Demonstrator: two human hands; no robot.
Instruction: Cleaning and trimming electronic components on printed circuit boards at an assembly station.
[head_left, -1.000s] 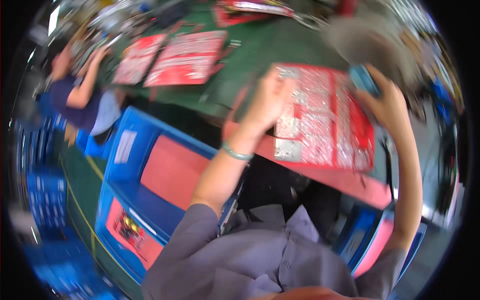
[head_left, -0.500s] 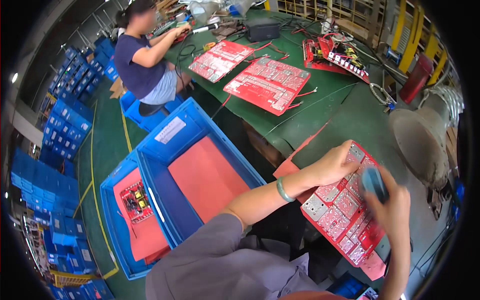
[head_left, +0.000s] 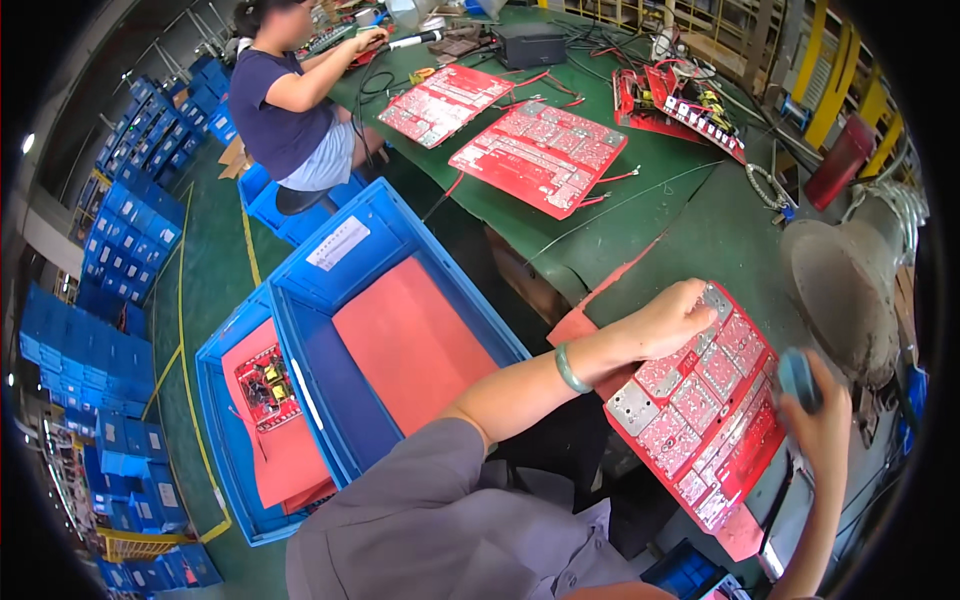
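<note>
A large red circuit board (head_left: pixel 700 405), its soldered face up, lies tilted on the near edge of the bench. My left hand (head_left: pixel 668 322), with a green bangle at its wrist, is closed on the board's upper left edge. At the board's right edge, my right hand (head_left: pixel 822 415) grips a teal brush-like block (head_left: pixel 798 380). Motion blurs this block, and its underside is hidden. Pink sheet material (head_left: pixel 572 326) shows past the board's upper left side and below its lower corner.
Two more red boards (head_left: pixel 540 158) rest on the green bench. A grey metal funnel (head_left: pixel 838 290) stands right of my work. Blue bins (head_left: pixel 340 245) with pink liners sit to my left; one holds a small populated board (head_left: pixel 268 388). A person (head_left: pixel 290 105) works at the far left.
My right hand has moved the teal block rightward, from over the board to its right edge. My left hand keeps its hold, and the board has barely shifted.
</note>
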